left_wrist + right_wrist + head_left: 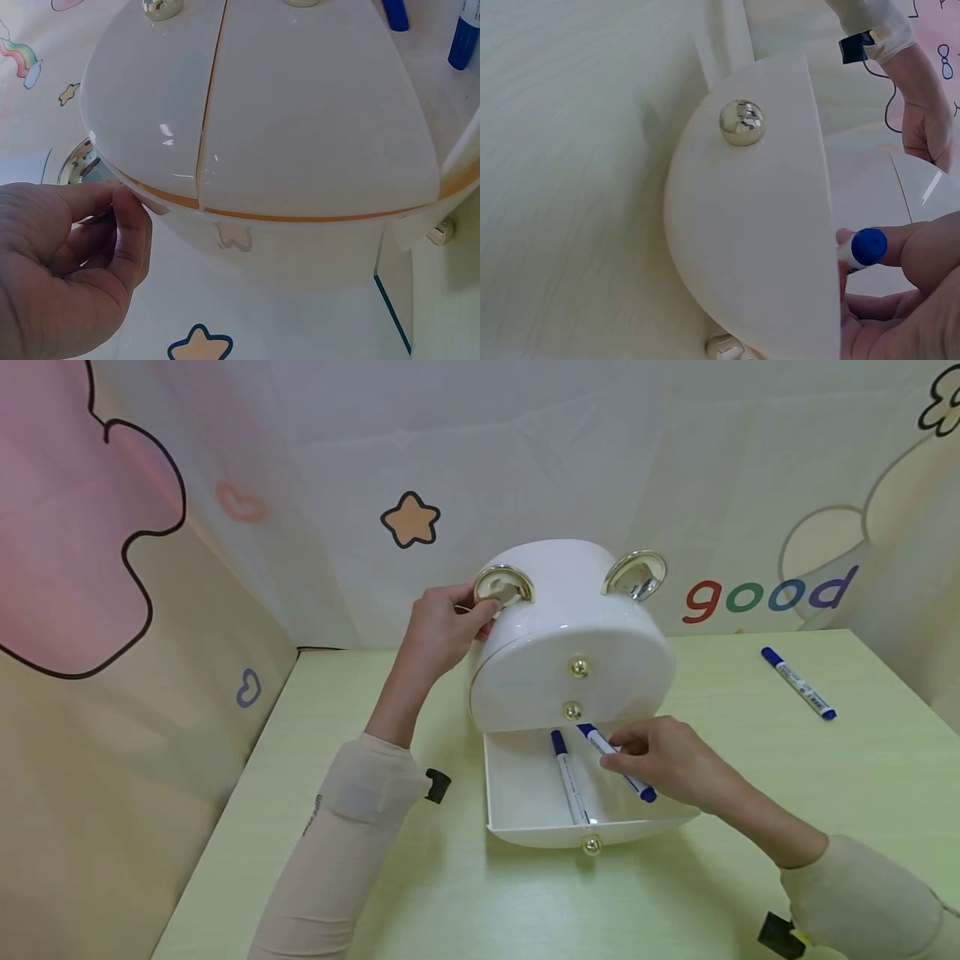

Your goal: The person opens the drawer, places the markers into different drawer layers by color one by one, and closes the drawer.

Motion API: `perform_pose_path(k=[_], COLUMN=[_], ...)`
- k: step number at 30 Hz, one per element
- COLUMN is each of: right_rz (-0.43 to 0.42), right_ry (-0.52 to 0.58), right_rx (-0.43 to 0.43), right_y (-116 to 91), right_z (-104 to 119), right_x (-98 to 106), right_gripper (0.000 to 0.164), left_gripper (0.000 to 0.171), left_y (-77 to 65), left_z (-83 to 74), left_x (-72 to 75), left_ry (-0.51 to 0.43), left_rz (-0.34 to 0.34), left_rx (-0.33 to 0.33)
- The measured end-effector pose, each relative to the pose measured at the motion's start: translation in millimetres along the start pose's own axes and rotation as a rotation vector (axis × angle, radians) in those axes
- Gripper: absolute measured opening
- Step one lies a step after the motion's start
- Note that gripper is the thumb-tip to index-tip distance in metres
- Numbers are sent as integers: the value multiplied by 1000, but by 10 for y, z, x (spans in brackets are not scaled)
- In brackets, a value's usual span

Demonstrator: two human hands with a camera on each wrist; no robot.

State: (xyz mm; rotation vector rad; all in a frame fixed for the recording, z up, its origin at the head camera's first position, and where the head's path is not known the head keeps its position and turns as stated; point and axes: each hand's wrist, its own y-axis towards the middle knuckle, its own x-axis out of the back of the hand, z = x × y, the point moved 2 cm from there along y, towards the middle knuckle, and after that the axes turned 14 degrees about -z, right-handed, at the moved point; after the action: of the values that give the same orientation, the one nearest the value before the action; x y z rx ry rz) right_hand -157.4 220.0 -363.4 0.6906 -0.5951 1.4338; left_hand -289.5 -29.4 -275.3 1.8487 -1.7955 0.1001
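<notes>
A white rounded storage box [562, 585] with two gold-rimmed ears and small gold knobs stands on the table. My left hand [438, 631] pinches its left ear [504, 578] between thumb and fingers. The bottom drawer [517, 781] is pulled out. Over it, my right hand [671, 760] holds a white marker [598, 742] with blue ends between thumb and fingers. In the right wrist view, the marker's blue end [870, 247] shows just past the drawer front [750, 217]. Another such marker [572, 785] lies lengthwise in the drawer, its lower end at the front wall.
A third blue-ended marker [798, 683] lies on the pale green table [757, 760] at the right. Behind the box hangs a printed curtain [525, 468] with a star and the word "good". The right ear [636, 575] juts from the box top.
</notes>
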Motion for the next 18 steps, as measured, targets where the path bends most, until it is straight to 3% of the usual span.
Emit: perform_pose_path(k=[7, 18], right_rz=[21, 9], right_ry=[23, 11], right_rx=[-43, -14], right_y=[-40, -73], right_z=[8, 19], right_x=[-38, -10], right_gripper=[31, 33], left_gripper=[17, 18], left_y=[-3, -14], left_z=[2, -8], left_x=[2, 4], left_ry=[7, 14], left_rz=[0, 8], left_rx=[8, 15])
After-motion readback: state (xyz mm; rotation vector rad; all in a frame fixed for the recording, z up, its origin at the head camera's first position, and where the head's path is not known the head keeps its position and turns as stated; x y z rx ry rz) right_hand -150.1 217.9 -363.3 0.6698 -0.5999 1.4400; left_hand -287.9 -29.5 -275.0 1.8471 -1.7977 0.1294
